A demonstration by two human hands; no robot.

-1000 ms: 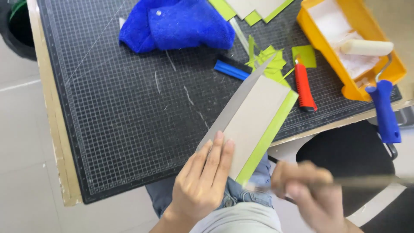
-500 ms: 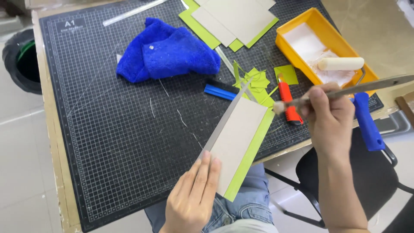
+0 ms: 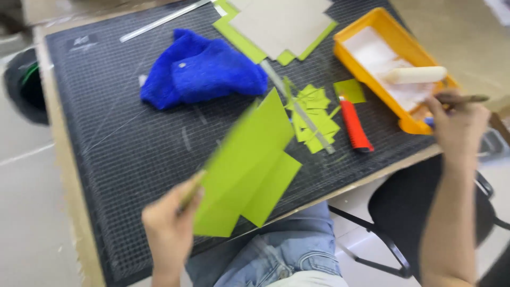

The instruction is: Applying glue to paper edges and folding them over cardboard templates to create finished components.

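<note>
Tabletop [image 3: 58, 175]: pale wood edge down the left of the frame, carrying everything else.
Cutting mat [image 3: 133, 143]: dark gridded sheet covering nearly the whole tabletop, likely there to protect the wood under cutting.
Blue cloth [image 3: 204, 72]: fluffy, bunched at upper centre.
Green panel [image 3: 249, 167]: lime-green covered board, tilted up off the mat at lower centre and motion-blurred; its green face is turned toward the camera.
Board stack [image 3: 281, 24]: grey boards on green paper, top centre.
Paint tray [image 3: 372, 58]: yellow, upper right, holding a white roller [image 3: 417, 74], close to the right hand.
Left hand [image 3: 170, 226]: closed on the panel's lower left edge, thumb and fingers pinching it to hold it up.
Right hand [image 3: 459, 125]: at the tray's near end, closed around a thin brush handle [image 3: 462, 98]; the bristle end is not visible.
Utility knife [image 3: 355, 125]: red, lying beside the scraps.
Green scraps [image 3: 313, 114]: offcuts scattered mid-mat.
</note>
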